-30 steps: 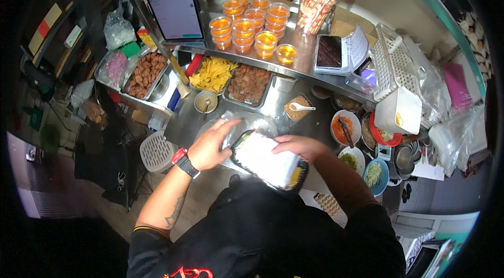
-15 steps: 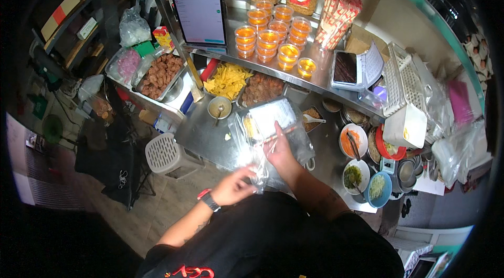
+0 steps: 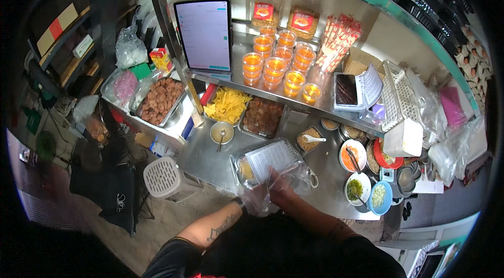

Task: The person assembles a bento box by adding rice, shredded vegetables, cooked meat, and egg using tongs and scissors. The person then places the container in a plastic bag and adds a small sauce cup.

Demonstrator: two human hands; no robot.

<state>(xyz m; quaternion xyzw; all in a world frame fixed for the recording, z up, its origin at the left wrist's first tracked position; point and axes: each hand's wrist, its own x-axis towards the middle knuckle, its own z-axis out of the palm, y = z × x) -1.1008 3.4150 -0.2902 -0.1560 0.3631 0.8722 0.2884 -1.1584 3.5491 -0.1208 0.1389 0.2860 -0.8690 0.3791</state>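
A clear plastic bag (image 3: 300,177) lies on the near edge of the steel counter, its mouth toward me. Inside it is a clear food container (image 3: 244,170) with something yellow at its left side, and a white printed paper slip (image 3: 270,161) shows on top. My left hand (image 3: 256,198) is closed on the bag's near end, partly veiled by the plastic and blurred. Close beside it, my right hand (image 3: 282,193) grips the bag's gathered edge, its fingers partly hidden by the film.
A bowl with a spoon (image 3: 222,132), a tray of yellow chips (image 3: 229,105) and a tray of browned meat (image 3: 260,117) stand beyond the bag. Bowls of shredded vegetables (image 3: 357,189) sit at right. Stacked orange sauce cups (image 3: 275,68) and a tablet (image 3: 203,36) occupy the shelf.
Both hands have drawn nearer my body and closer together at the bag's near end. My right hand has left the paper slip. The bag now lies flatter, and the view has shifted.
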